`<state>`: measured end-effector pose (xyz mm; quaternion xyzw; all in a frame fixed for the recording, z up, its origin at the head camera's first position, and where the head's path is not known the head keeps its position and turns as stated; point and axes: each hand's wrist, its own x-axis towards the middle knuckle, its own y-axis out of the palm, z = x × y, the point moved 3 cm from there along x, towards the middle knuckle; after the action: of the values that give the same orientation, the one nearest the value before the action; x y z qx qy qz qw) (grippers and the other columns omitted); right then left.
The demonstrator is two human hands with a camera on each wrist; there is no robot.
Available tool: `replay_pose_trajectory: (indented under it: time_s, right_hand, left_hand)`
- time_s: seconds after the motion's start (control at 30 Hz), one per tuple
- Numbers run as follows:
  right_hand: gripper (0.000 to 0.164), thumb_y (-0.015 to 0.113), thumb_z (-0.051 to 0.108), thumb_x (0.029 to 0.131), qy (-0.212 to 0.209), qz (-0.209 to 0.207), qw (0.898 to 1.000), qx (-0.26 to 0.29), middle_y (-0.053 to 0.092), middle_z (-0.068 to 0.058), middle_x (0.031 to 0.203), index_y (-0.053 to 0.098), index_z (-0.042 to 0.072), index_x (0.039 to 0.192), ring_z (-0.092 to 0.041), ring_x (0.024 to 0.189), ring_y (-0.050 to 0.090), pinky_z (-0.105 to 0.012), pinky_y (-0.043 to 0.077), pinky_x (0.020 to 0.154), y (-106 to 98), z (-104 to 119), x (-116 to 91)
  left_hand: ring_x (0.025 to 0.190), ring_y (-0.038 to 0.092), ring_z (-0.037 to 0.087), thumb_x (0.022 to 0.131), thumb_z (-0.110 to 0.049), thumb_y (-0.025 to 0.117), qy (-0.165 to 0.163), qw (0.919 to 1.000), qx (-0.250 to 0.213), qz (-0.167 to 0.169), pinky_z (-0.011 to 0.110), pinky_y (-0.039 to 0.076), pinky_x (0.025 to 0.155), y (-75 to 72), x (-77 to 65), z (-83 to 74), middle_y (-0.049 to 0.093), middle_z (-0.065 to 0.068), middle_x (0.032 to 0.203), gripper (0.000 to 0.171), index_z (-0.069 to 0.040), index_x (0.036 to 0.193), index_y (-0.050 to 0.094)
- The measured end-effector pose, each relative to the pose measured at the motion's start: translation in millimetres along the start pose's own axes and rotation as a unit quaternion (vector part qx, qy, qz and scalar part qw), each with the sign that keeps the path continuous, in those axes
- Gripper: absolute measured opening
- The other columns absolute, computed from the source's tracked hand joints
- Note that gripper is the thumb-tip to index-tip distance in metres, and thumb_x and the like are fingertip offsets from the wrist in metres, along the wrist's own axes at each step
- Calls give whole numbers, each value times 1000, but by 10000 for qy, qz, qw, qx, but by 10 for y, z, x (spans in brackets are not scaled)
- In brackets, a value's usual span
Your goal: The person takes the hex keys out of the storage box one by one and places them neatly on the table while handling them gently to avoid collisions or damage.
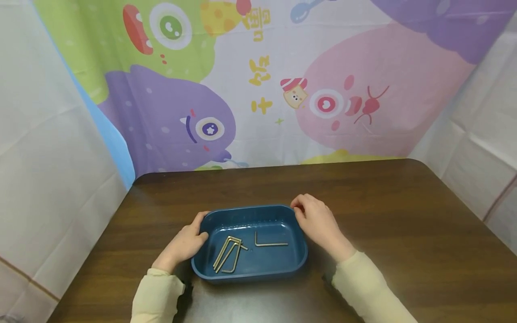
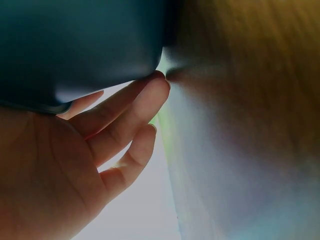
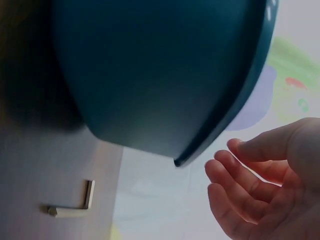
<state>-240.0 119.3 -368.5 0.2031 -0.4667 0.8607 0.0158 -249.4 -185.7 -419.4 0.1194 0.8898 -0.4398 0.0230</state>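
A dark blue oblong tray (image 1: 250,277) stands on the table, its underside and wall large in both wrist views. Several L-shaped hex keys (image 1: 222,253) lie in a cluster in its left half, and a single hex key (image 1: 270,244) lies apart to the right. My left hand (image 1: 183,244) grips the tray's left end, thumb over the rim and fingers along the outer wall. At the far right corner is my right hand (image 1: 319,220). In the right wrist view its fingers (image 3: 245,185) are loosely curled, with nothing between them and a gap to the rim.
Another hex key (image 3: 72,212) lies on the table beyond the tray, seen in the right wrist view. The brown wooden table (image 1: 404,224) extends on both sides. A cartoon-printed cloth (image 1: 274,134) hangs behind its far edge, and pale walls (image 1: 52,112) flank it.
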Motion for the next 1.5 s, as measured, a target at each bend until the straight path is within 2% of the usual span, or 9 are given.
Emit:
replay_pose_trajectory:
  time_s: [0.47,0.83,1.1,1.5]
  right_hand:
    - [10,65,14,81,-26,580,9983,-14,56,5,83,62,14,90,-11,72,52,-27,46,67,135,177,-82]
    - [13,66,13,80,-368,878,9953,199,57,5,83,63,10,92,-10,74,53,-26,47,69,222,279,-107]
    - [16,66,17,81,-441,1266,9910,-10,55,5,83,62,12,95,-9,74,50,-26,46,69,309,303,-150]
    - [18,65,19,81,-714,1608,9838,-329,60,1,87,62,11,97,-10,76,54,-28,48,70,468,359,-218]
  left_hand:
    - [78,61,22,88,-13,40,-47,10000,-26,10,35,50,65,14,1,8,48,25,127,51,-14,137,27]
    - [81,61,24,88,-13,40,-65,10000,-34,-18,36,50,64,-13,-7,-6,49,25,125,51,-15,137,27]
    - [84,61,25,88,-14,41,-48,10000,22,-34,39,49,69,12,-5,2,49,24,127,50,-16,136,28]
    - [81,61,24,88,-13,40,-69,10000,53,-46,41,50,70,30,6,5,48,25,127,50,-14,136,27]
